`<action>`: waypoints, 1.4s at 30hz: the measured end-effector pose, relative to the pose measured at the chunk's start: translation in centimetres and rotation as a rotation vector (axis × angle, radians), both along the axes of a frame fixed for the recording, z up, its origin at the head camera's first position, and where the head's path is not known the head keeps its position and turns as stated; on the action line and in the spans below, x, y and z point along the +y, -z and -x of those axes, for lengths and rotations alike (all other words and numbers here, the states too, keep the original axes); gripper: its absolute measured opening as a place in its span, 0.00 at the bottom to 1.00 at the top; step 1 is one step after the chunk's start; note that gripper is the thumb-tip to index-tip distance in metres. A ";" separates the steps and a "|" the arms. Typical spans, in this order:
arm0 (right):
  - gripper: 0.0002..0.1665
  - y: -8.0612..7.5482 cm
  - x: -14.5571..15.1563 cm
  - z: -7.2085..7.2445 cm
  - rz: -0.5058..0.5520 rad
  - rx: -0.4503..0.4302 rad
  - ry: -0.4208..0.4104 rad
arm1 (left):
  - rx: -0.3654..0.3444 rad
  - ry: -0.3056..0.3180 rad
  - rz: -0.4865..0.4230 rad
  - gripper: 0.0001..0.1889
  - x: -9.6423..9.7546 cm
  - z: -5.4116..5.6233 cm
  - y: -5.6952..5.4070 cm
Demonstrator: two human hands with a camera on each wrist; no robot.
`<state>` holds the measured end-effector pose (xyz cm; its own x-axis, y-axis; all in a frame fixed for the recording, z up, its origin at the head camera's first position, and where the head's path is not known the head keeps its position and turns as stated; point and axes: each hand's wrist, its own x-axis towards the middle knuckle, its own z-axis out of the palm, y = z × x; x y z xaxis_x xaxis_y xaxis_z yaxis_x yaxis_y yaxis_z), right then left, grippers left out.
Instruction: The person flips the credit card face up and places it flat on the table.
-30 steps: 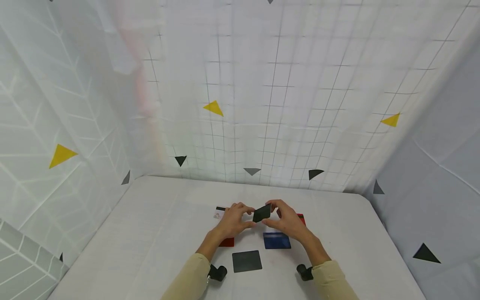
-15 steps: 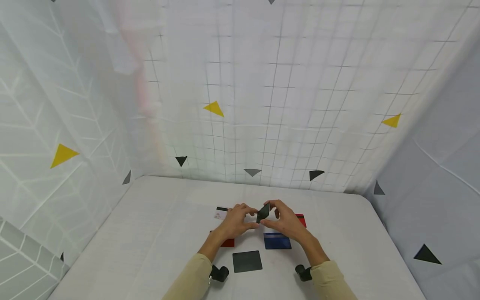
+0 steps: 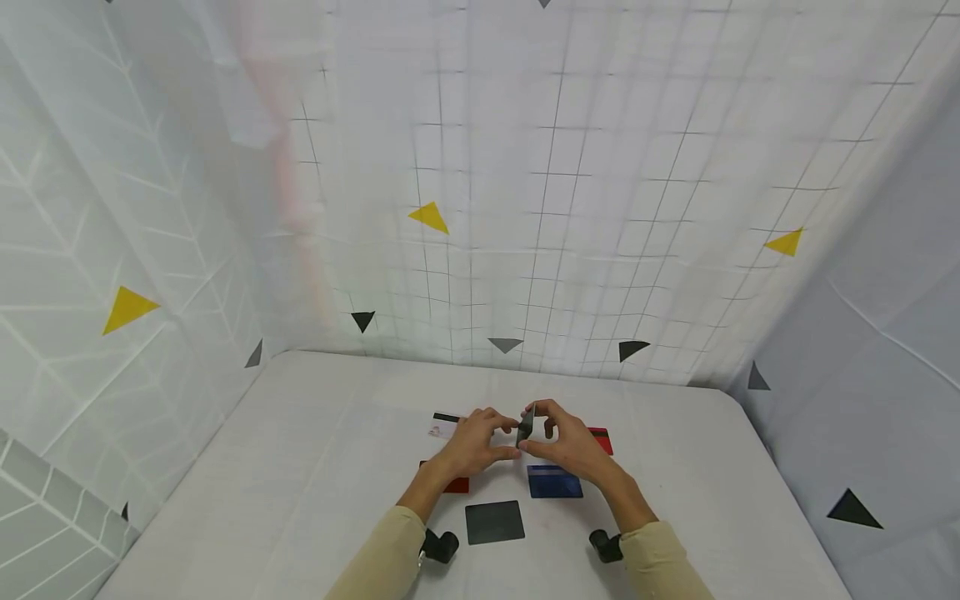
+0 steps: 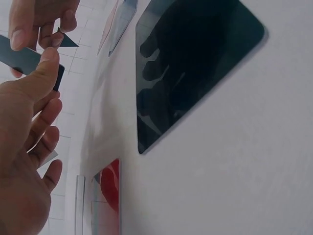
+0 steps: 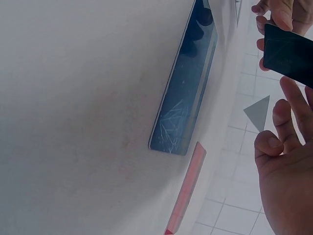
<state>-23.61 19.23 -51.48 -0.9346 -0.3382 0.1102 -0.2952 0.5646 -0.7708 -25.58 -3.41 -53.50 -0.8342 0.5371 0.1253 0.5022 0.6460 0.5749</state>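
Note:
Above the back half of the white table, a dark card [image 3: 526, 427] stands almost edge-on between both hands. My left hand [image 3: 474, 443] pinches its left end, and the thumb lies on the card face in the left wrist view. My right hand [image 3: 567, 437] grips the other side between thumb and fingers. A second dark card [image 3: 495, 523], glossy in the left wrist view, lies flat at the front. Under the right hand rests a blue card [image 3: 554, 482]. A red card [image 3: 457, 485] is partly hidden by the left forearm.
A white card with a black stripe [image 3: 446, 426] lies behind the left hand, and a red striped card [image 3: 602, 441] lies right of the right hand. Black wrist camera mounts [image 3: 440, 547] hang near the table. White sheets with yellow and dark triangles surround the table [image 3: 300, 450].
The held card has turned from showing its face to nearly edge-on. My left hand has shifted slightly right, while the right hand has barely moved. The cards on the table stay put.

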 end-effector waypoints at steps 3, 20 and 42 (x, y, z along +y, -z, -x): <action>0.32 0.0 0.0 0.0 0.005 0.003 -0.008 | -0.001 0.002 -0.003 0.28 0.0 0.0 0.0; 0.36 0.2 0.0 -0.1 0.001 0.000 -0.001 | -0.072 0.021 -0.155 0.32 -0.7 0.5 0.9; 0.39 0.4 0.3 -0.2 -0.011 0.029 0.009 | -0.074 0.048 -0.262 0.36 -1.0 0.6 0.2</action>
<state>-23.43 19.48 -51.83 -0.9339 -0.3316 0.1335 -0.3124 0.5755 -0.7558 -26.16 -4.43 -53.68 -0.8204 0.5339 0.2048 0.4794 0.4470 0.7552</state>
